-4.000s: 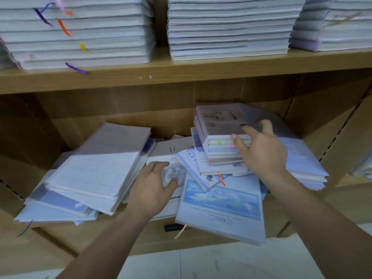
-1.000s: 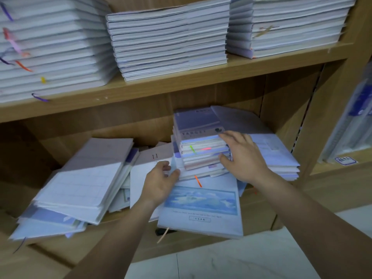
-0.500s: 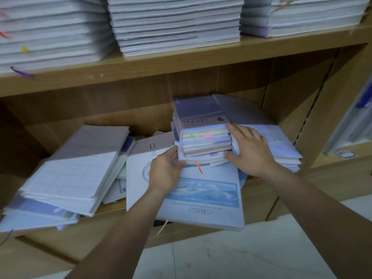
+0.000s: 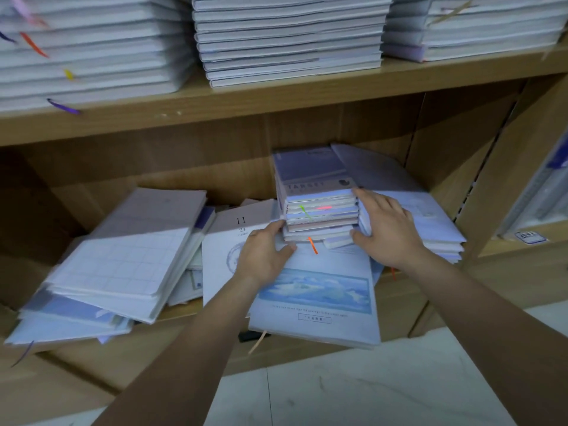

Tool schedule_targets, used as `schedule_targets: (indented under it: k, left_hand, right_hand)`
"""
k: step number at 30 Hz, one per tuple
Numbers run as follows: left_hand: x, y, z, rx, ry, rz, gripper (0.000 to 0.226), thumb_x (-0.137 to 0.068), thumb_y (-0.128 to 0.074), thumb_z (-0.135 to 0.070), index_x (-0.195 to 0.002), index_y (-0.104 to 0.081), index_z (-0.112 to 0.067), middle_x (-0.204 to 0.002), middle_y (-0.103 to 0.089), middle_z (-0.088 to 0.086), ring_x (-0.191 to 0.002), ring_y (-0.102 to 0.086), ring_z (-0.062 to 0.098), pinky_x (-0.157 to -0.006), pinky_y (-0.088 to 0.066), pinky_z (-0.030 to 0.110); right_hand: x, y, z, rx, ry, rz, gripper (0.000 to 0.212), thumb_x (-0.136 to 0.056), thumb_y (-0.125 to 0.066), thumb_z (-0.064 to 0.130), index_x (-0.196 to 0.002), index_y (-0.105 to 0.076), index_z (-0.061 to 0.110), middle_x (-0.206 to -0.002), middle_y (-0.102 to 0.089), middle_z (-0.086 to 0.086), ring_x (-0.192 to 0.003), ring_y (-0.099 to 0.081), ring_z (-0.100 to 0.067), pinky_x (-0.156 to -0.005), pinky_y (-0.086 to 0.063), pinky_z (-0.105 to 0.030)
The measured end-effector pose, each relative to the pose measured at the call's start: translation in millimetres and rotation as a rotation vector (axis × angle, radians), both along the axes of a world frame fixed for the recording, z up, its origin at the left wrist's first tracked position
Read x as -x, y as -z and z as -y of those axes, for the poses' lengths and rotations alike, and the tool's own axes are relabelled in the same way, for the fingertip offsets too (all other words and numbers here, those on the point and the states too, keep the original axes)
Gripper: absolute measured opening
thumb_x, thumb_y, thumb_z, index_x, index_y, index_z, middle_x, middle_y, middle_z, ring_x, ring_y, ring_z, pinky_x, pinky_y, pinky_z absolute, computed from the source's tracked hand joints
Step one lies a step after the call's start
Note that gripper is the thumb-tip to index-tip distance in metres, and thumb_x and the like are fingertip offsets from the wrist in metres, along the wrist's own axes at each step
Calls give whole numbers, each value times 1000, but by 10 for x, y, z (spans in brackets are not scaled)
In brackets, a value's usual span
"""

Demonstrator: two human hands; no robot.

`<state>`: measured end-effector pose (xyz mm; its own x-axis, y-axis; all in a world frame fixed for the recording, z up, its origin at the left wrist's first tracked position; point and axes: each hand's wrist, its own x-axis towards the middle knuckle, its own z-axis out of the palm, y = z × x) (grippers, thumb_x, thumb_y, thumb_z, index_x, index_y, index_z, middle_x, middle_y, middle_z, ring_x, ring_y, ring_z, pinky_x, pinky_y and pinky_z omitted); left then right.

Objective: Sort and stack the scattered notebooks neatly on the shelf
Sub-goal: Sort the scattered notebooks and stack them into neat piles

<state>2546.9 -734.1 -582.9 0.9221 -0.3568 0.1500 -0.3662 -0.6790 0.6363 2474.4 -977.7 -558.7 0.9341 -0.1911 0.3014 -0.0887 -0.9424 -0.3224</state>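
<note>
A small stack of notebooks with a blue "TARGET" cover on top stands in the middle of the lower shelf. My left hand grips its lower left corner, thumb at the front. Along the stack's right side my right hand holds it, fingers up the edge and thumb at the bottom front. The stack rests on a large notebook with a sky picture, which overhangs the shelf's front edge. A white notebook marked "11" lies partly under my left hand.
A slanting pile of grid-cover notebooks fills the shelf's left part. Another loose pile lies at the right, against the wooden side panel. The upper shelf carries neat tall stacks. White floor tiles are below.
The top of the small stack has gone from a brownish cover to the blue "TARGET" notebook. My left hand came off the white notebook to the stack's left corner. My right hand stayed on its right side.
</note>
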Motion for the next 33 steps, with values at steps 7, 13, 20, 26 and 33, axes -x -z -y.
schedule_targets:
  k: [7,13,20,26,33]
  left_hand:
    - [522,112,-581,-97,-153,-144,45,-88,-67,-34,-129,-53,-19,-107,-64,-5,-97,-60,18,-86,-49,31]
    - [706,114,-593,-82,-178,-287,44,-92,-62,-46,-123,-55,-14,-101,-68,0,-91,-61,16,-71,-41,23]
    - [726,118,-527,-3,-160,-327,33,-91,-66,-42,-109,-56,-17,-90,-59,-1,-84,-59,18,-64,-39,23]
    - [646,-135,-571,244,-149,-399,19,-92,-69,-33,-93,-64,-14,-73,-64,2,-48,-61,19,-49,-46,25]
    - [594,-398,-672,270,-148,-381,15,-93,-68,-27,-86,-62,-16,-75,-69,6,-40,-53,15,-41,-39,20]
  right_hand:
    - [150,-93,-239,-3,10,80,74,-89,-66,38,-154,-33,20,-151,-37,-7,-135,-33,-34,-107,-32,-46]
    - [298,-90,-446,-42,-152,75,52,-89,-68,35,-137,-54,20,-123,-56,-2,-117,-52,-28,-95,-44,-39]
    - [327,-22,-431,92,-169,74,65,-89,-66,40,-148,-43,22,-143,-42,-3,-127,-41,-29,-101,-44,-43]
    - [89,-71,-381,201,-59,84,96,-84,-70,52,-158,-18,22,-162,-17,-7,-144,-22,-34,-111,-33,-49]
    - [-252,-110,-446,329,-42,-4,95,-83,-62,66,-157,-18,24,-156,-28,-4,-144,-23,-27,-117,-24,-46]
